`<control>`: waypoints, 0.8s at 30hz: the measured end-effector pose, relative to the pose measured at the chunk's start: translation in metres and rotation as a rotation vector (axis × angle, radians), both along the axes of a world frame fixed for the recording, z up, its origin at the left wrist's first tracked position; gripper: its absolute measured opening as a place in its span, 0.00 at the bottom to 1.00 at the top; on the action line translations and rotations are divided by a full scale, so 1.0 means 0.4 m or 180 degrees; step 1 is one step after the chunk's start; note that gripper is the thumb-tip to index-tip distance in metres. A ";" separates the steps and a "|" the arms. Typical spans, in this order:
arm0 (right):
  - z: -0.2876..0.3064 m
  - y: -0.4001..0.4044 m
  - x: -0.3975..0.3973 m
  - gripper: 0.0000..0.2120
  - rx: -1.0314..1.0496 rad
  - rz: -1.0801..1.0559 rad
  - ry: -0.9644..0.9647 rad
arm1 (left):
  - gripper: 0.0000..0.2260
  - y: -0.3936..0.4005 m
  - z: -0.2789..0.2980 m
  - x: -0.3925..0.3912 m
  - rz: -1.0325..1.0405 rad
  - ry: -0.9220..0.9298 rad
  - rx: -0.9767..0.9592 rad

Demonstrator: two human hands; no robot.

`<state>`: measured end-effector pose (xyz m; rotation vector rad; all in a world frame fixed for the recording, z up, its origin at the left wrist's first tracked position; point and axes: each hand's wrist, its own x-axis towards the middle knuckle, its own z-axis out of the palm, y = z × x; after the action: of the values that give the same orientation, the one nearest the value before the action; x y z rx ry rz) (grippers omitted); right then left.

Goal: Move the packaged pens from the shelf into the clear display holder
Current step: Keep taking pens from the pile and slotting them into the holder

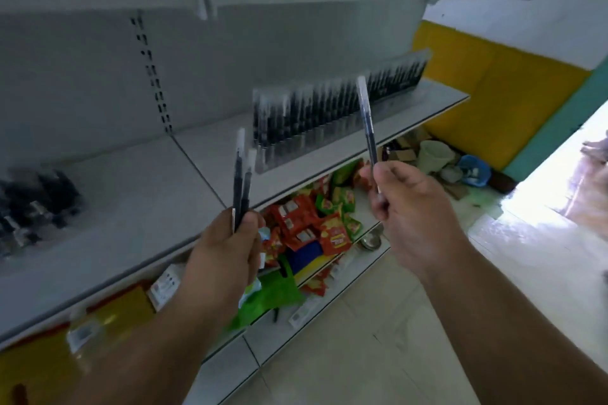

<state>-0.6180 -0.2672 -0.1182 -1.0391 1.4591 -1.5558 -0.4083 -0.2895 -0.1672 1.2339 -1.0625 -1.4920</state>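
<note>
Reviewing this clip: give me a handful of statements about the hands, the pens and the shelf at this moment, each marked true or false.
1. The left hand grips two packaged pens. True.
2. The right hand is empty. False: it pinches a single pen, held upright.
3. The clear display holder on the shelf already carries a long row of pens. True.
4. The holder stands on the floor. False: it sits on the grey shelf, to the right of both hands' starting pile.
5. A loose pile of dark pens lies at the shelf's left end. True.
6. Snack packets lie above the pen shelf. False: they lie on the shelf below.
</note>
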 end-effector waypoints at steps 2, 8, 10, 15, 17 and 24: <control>0.015 0.029 -0.118 0.13 -0.0031 -0.0168 0.0244 | 0.11 0.006 0.004 -0.117 -0.0136 0.0040 -0.0004; 0.043 0.053 -0.365 0.07 0.0007 -0.0392 0.0847 | 0.11 0.015 0.005 -0.390 -0.0330 -0.0014 0.0031; 0.044 0.022 -0.418 0.05 0.0054 -0.0362 0.0914 | 0.11 -0.005 -0.002 -0.448 -0.0311 -0.0018 0.0053; 0.039 -0.100 -0.526 0.02 0.0246 -0.0480 0.1049 | 0.13 -0.130 -0.017 -0.553 -0.0408 -0.0045 0.0128; 0.033 -0.151 -0.570 0.03 0.0373 -0.0577 0.1293 | 0.15 -0.194 -0.015 -0.597 -0.0494 -0.0207 0.0021; 0.045 -0.298 -0.734 0.09 0.0282 -0.0587 0.1611 | 0.10 -0.342 0.018 -0.764 -0.0630 -0.0178 -0.0073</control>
<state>-0.9117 -0.3864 -0.1000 -1.3400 1.9945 -1.3928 -0.7140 -0.4264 -0.1601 1.1879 -1.2659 -1.5967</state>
